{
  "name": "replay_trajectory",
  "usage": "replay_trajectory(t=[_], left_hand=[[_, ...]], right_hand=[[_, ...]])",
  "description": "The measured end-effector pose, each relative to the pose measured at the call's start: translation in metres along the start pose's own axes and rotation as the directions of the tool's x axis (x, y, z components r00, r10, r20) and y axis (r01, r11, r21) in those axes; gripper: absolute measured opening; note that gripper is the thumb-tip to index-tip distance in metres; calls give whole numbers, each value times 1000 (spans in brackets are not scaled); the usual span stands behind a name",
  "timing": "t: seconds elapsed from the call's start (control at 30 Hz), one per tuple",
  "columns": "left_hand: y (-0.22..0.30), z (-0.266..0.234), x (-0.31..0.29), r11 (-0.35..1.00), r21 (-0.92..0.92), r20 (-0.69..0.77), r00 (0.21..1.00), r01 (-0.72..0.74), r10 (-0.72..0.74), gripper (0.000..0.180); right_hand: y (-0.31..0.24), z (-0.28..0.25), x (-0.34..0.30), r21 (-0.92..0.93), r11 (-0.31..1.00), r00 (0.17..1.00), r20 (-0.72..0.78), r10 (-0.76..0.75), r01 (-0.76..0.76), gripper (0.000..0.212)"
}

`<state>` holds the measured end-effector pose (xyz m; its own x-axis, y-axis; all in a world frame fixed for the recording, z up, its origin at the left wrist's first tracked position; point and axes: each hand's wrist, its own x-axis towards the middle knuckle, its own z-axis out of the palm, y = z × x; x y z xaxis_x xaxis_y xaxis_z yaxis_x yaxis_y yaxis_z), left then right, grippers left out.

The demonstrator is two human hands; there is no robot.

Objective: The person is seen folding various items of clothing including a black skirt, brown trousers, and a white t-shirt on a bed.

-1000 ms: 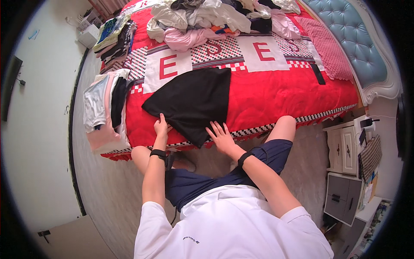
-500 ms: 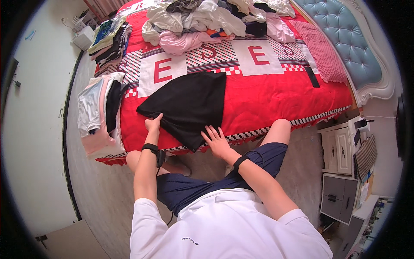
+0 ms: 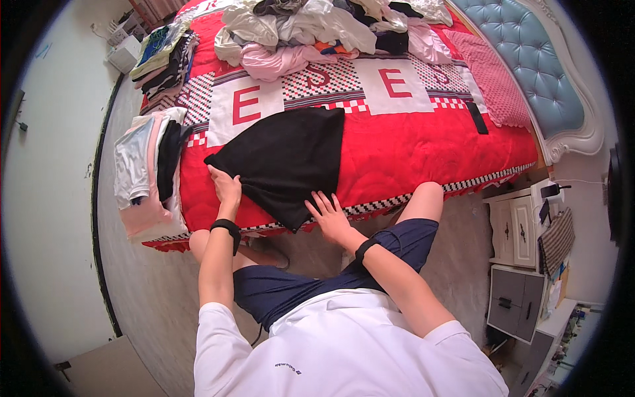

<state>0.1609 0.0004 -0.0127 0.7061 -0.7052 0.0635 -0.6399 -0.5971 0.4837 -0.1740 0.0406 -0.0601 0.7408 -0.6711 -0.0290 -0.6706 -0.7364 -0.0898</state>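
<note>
A black skirt (image 3: 291, 155) lies spread on the near edge of the bed, its wide flared side toward the far left. My left hand (image 3: 227, 187) is at its left edge, the thumb on the cloth and the fingers reaching toward the left corner; creases run out from the thumb where the fabric is pinched. My right hand (image 3: 331, 217) rests with fingers spread on the skirt's near right edge, close to the lower corner that hangs at the bed's side.
A heap of loose clothes (image 3: 311, 30) covers the far middle of the red patterned bed (image 3: 397, 155). Folded clothes form a near stack (image 3: 149, 172) and a far stack (image 3: 165, 63) on the left. A pink pillow (image 3: 489, 83), a dark strip-shaped object (image 3: 477, 118) and a white nightstand (image 3: 512, 228) are on the right.
My left hand has slid left and slightly up along the skirt's edge, its fingers now closer to the left corner. My right hand stays almost in place.
</note>
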Motion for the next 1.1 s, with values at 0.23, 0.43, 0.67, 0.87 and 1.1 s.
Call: replay_trajectory(t=[0.23, 0.43, 0.67, 0.87, 1.1], left_hand=[[-6, 11, 6, 995, -96, 76, 997, 3, 4, 94], [-4, 19, -1, 997, 36, 53, 997, 62, -64, 94], [23, 15, -10, 733, 325, -124, 741, -598, 660, 80], [24, 39, -8, 887, 363, 96, 958, -285, 269, 92], [6, 57, -11, 873, 390, 192, 953, -293, 234, 93]], right_hand=[[3, 2, 1, -9, 1000, 1000, -19, 13, -13, 91], [-2, -7, 2, 2, 1000, 999, 31, 20, -21, 91], [-2, -4, 0, 10, 1000, 1000, -22, 15, -14, 90], [-3, -7, 2, -35, 999, 999, -42, 8, -10, 87], [-1, -5, 4, -88, 996, 1000, -2, -1, 0, 112]])
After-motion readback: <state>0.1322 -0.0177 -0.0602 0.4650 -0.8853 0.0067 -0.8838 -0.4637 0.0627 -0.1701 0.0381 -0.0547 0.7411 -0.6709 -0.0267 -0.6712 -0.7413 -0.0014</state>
